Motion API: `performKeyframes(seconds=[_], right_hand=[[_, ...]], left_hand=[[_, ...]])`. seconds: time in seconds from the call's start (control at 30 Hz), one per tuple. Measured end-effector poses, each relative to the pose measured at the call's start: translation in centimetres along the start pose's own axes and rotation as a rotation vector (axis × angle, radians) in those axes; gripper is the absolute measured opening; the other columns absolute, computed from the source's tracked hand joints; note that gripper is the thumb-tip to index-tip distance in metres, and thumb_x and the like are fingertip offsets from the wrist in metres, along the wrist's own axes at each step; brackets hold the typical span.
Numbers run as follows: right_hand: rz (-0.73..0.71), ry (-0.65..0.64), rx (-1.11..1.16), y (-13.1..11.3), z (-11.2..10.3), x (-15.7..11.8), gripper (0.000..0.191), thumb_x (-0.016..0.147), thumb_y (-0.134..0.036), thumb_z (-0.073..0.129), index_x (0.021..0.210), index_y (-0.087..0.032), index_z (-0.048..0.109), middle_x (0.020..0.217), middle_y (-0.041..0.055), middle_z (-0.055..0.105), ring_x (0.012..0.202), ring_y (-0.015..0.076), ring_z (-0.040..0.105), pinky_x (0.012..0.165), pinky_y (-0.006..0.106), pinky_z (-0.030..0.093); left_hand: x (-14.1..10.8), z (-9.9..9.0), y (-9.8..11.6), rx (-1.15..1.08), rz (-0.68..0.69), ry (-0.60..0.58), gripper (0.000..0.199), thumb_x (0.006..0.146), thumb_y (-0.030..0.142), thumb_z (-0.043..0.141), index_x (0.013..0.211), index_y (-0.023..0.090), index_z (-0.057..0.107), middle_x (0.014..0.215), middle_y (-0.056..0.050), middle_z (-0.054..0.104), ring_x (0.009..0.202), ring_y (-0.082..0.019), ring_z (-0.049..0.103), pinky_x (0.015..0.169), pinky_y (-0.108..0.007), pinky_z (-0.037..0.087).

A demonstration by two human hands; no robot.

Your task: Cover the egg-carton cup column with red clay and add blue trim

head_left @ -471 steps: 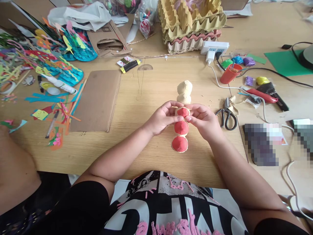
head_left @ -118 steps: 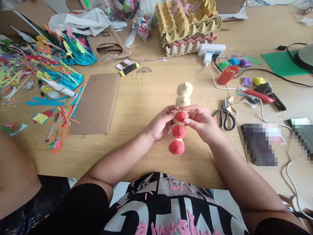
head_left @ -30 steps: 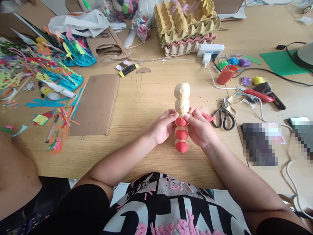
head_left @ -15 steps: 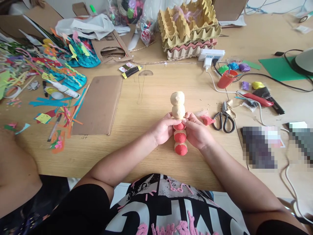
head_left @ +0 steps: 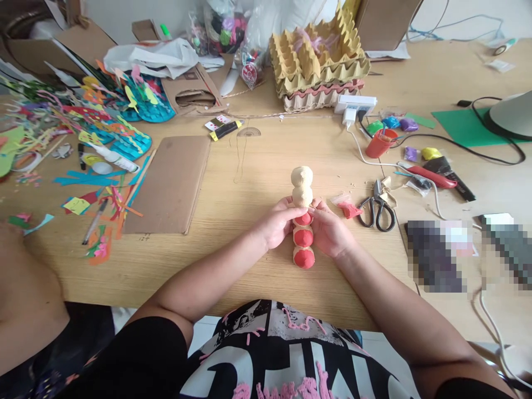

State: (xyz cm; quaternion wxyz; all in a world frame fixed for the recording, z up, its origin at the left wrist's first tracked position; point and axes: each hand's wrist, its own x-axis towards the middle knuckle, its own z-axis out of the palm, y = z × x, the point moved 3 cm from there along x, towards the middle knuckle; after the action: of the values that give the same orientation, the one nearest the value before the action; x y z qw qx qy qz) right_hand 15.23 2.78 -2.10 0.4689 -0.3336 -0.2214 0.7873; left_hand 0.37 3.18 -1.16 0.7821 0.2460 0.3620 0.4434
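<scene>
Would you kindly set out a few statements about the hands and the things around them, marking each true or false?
1. The left hand and the right hand both hold the bumpy strip. True.
2. The scissors lie to the left of the strip. False: the scissors lie to its right.
3. Three bumps on the strip show red. True.
4. The cardboard sheet is bright blue. False: the cardboard sheet is brown.
5. The red cup is farther from the person than the scissors. True.

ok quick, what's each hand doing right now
Left hand: holding the bumpy strip from its left.
Right hand: holding it too, from its right.
</scene>
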Motion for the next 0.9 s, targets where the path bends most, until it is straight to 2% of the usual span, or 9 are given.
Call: performKeyframes(seconds=[0.1, 0.2, 0.3, 0.5, 0.7, 0.9], right_hand=[[0.012, -0.026, 0.005, 0.08, 0.03, 0.2, 0.044, 0.081, -0.037, 0.103, 0.09, -0.028, 0.061, 0.091, -0.0041, 0.071, 0.086, 0.0185, 0.067, 0.079, 0.033, 0.063], [0.004, -0.033, -0.009, -0.02, 0.0, 0.28, 0.045, 0.081, -0.035, 0.104, 0.093, -0.028, 0.061, 0.095, -0.0044, 0.073, 0.086, 0.0179, 0.068, 0.08, 0.032, 0.062], [-0.014, -0.021, -0.011, -0.19, -0.19, 0.39, 0.046, 0.081, -0.035, 0.103, 0.095, -0.029, 0.061, 0.093, -0.0049, 0.072, 0.086, 0.018, 0.069, 0.08, 0.032, 0.062], [-0.034, -0.039, -0.039, -0.45, -0.4, 0.78, 0.042, 0.085, -0.046, 0.101, 0.093, -0.029, 0.063, 0.093, -0.0034, 0.073, 0.087, 0.0195, 0.07, 0.082, 0.035, 0.063], [0.006, -0.046, -0.072, -0.37, -0.27, 0.93, 0.04, 0.083, -0.036, 0.101, 0.096, -0.03, 0.063, 0.096, -0.0023, 0.077, 0.088, 0.0215, 0.072, 0.081, 0.039, 0.064], [0.016, 0.016, -0.029, -0.35, 0.06, 0.69, 0.041, 0.08, -0.029, 0.1, 0.094, -0.029, 0.061, 0.094, -0.0042, 0.075, 0.086, 0.0181, 0.068, 0.081, 0.035, 0.059]], left_hand=[[-0.04, -0.08, 0.06, 0.013, 0.023, 0.018, 0.057, 0.074, 0.036, 0.108, 0.114, 0.021, 0.071, 0.086, 0.003, 0.073, 0.076, -0.014, 0.066, 0.073, -0.031, 0.045], [0.12, -0.22, 0.18, 0.002, 0.052, 0.057, 0.067, 0.074, 0.041, 0.11, 0.124, 0.021, 0.069, 0.092, 0.002, 0.078, 0.081, -0.015, 0.071, 0.078, -0.032, 0.049], [0.43, -0.41, 0.22, -0.048, 0.041, 0.048, 0.071, 0.073, 0.045, 0.109, 0.126, 0.021, 0.068, 0.1, -0.001, 0.082, 0.086, -0.017, 0.075, 0.078, -0.033, 0.051], [0.63, -0.78, 0.43, -0.026, 0.04, -0.004, 0.074, 0.073, 0.034, 0.108, 0.134, 0.022, 0.068, 0.098, 0.0, 0.084, 0.085, -0.017, 0.076, 0.08, -0.032, 0.052], [0.73, -0.97, 0.12, -0.065, 0.043, -0.033, 0.062, 0.074, 0.025, 0.102, 0.128, 0.026, 0.072, 0.099, 0.003, 0.086, 0.087, -0.019, 0.078, 0.087, -0.035, 0.054], [0.72, -0.68, 0.12, -0.033, 0.075, -0.07, 0.062, 0.074, 0.03, 0.106, 0.127, 0.025, 0.074, 0.099, -0.001, 0.085, 0.086, -0.019, 0.076, 0.085, -0.035, 0.054]])
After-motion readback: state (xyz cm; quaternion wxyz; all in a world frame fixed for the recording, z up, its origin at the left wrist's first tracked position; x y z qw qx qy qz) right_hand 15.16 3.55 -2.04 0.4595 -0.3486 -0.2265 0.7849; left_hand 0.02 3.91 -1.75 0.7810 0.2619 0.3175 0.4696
